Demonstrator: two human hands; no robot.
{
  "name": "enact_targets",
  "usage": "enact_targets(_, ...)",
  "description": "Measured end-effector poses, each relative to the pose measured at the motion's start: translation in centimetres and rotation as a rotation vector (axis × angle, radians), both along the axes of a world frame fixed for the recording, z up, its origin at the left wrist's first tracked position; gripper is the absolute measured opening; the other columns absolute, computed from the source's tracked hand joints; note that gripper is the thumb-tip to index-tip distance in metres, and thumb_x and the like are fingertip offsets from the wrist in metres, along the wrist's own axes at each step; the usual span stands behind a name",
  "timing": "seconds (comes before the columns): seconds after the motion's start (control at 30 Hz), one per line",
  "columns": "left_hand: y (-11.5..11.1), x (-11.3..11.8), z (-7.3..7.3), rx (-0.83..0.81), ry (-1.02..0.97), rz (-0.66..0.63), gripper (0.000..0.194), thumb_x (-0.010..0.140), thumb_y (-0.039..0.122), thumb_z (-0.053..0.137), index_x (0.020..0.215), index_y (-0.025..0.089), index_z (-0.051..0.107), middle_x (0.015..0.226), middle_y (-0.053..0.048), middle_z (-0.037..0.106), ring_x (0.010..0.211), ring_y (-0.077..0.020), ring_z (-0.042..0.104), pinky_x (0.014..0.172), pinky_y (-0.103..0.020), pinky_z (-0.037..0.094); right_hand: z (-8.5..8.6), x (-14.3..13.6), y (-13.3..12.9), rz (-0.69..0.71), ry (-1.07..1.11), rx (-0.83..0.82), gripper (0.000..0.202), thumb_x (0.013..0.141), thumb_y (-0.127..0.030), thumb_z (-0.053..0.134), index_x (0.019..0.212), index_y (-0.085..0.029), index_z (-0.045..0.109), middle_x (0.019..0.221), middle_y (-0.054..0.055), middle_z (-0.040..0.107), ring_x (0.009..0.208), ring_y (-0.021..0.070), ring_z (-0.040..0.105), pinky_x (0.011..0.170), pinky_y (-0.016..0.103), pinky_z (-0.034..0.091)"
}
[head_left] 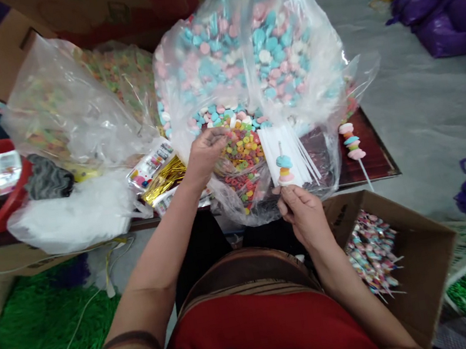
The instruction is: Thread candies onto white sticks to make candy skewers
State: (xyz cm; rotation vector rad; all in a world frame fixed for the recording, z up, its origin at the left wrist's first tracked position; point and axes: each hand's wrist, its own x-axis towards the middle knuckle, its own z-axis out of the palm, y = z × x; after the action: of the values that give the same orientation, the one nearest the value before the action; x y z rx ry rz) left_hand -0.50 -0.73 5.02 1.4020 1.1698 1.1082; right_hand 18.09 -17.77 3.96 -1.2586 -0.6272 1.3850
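Note:
My right hand [304,210] grips a candy skewer [285,170] from below, fingers closed at its lower end. Blue, yellow-orange and pink candies are stacked on it, with the stick's tip poking out on top. My left hand [208,152] is over the small ring candies [243,152] in a clear bag, thumb and fingers drawn together; whatever lies between the fingertips is too small to make out. White sticks [301,157] lie fanned behind the skewer. Another candy skewer [351,141] rests at the table's right edge.
A big clear bag of pastel candies [239,48] stands behind my hands. To its left are another candy bag [70,106], gold twist ties [165,177] and a red basin [17,193]. A cardboard box [426,261] at lower right holds wrapped skewers [373,252].

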Motion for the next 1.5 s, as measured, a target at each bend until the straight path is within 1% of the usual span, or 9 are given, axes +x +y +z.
enact_targets(0.2, -2.5, 0.7, -0.6, -0.213, -0.344, -0.112, 0.046, 0.071, 0.052, 0.089, 0.089, 0.023, 0.059, 0.080, 0.000, 0.074, 0.087, -0.0184, 0.074, 0.086, -0.033, 0.056, 0.2, -0.6, -0.1, 0.014, -0.024, 0.014, 0.045, 0.081, -0.063, 0.078, 0.083, -0.019, 0.071, 0.052, -0.007, 0.046, 0.044, 0.0066, 0.028, 0.043, 0.023, 0.017)
enact_targets(0.4, -4.2, 1.2, -0.3, -0.267, -0.429, -0.182, 0.058, 0.059, 0.060, 0.095, 0.086, 0.023, 0.061, 0.077, 0.002, 0.072, 0.085, -0.0172, 0.073, 0.086, -0.032, 0.055, 0.4, -0.8, -0.1, 0.026, -0.037, 0.018, 0.045, 0.081, -0.064, 0.078, 0.082, -0.020, 0.069, 0.051, -0.007, 0.046, 0.044, 0.0066, 0.027, 0.043, 0.024, 0.015)
enact_targets(0.63, -4.9, 1.3, -0.3, -0.240, -0.380, -0.170, 0.053, 0.063, 0.057, 0.094, 0.086, 0.023, 0.060, 0.081, 0.003, 0.070, 0.084, -0.0158, 0.071, 0.088, -0.032, 0.055, 0.6, -1.1, -0.2, 0.044, -0.047, 0.019, 0.046, 0.081, -0.065, 0.078, 0.080, -0.020, 0.069, 0.052, -0.007, 0.047, 0.044, 0.0066, 0.027, 0.043, 0.023, 0.017)
enact_targets(0.77, -5.5, 1.1, -0.6, -0.127, -0.175, -0.151, 0.028, 0.081, 0.042, 0.082, 0.087, 0.023, 0.063, 0.079, 0.003, 0.065, 0.078, -0.0142, 0.066, 0.080, -0.029, 0.053, 0.8, -0.3, 0.0, -0.006, -0.075, 0.031, 0.044, 0.080, -0.064, 0.079, 0.082, -0.020, 0.070, 0.053, -0.007, 0.048, 0.044, 0.0066, 0.028, 0.043, 0.023, 0.016)
enact_targets(0.9, -6.4, 0.8, -0.5, 0.118, 0.309, -0.168, 0.003, 0.090, 0.025, 0.068, 0.090, 0.022, 0.067, 0.087, -0.001, 0.070, 0.086, -0.0182, 0.063, 0.084, -0.032, 0.050, 0.9, 1.0, 0.2, -0.094, -0.103, 0.056, 0.045, 0.078, -0.064, 0.081, 0.085, -0.021, 0.071, 0.054, -0.007, 0.049, 0.043, 0.0062, 0.027, 0.042, 0.024, 0.015)
enact_targets(1.1, -8.0, 1.0, -1.4, 0.401, 0.859, -0.251, 0.016, 0.097, 0.025, 0.060, 0.095, 0.021, 0.075, 0.104, -0.011, 0.073, 0.109, -0.0297, 0.061, 0.097, -0.045, 0.042, 0.6, 1.1, 0.0, -0.088, -0.131, 0.056, 0.046, 0.079, -0.066, 0.080, 0.085, -0.021, 0.071, 0.053, -0.007, 0.047, 0.043, 0.0063, 0.027, 0.042, 0.023, 0.014)
enact_targets(1.23, -8.6, 1.0, -2.1, 0.468, 0.929, -0.273, 0.022, 0.099, 0.026, 0.056, 0.100, 0.023, 0.078, 0.108, -0.012, 0.071, 0.114, -0.0313, 0.058, 0.096, -0.048, 0.040, 0.6, 0.8, 0.0, -0.067, -0.137, 0.057, 0.043, 0.081, -0.064, 0.078, 0.085, -0.022, 0.071, 0.054, -0.007, 0.047, 0.043, 0.0066, 0.027, 0.042, 0.024, 0.014)
enact_targets(1.37, -8.2, 0.3, -2.0, 0.414, 0.904, -0.202, 0.028, 0.100, 0.023, 0.052, 0.108, 0.025, 0.079, 0.108, -0.011, 0.071, 0.110, -0.0291, 0.059, 0.095, -0.046, 0.040, 0.8, 0.9, 0.0, -0.079, -0.135, 0.054, 0.043, 0.081, -0.064, 0.079, 0.086, -0.022, 0.071, 0.053, -0.008, 0.047, 0.043, 0.0064, 0.025, 0.043, 0.025, 0.014)
enact_targets(1.5, -8.2, -0.2, -1.9, 0.382, 0.905, -0.188, 0.023, 0.099, 0.026, 0.056, 0.100, 0.024, 0.079, 0.106, -0.011, 0.070, 0.109, -0.0302, 0.058, 0.093, -0.046, 0.040, 0.4, 0.7, -0.1, -0.058, -0.131, 0.034, 0.044, 0.080, -0.065, 0.078, 0.085, -0.022, 0.071, 0.053, -0.008, 0.047, 0.044, 0.0072, 0.025, 0.043, 0.025, 0.016)
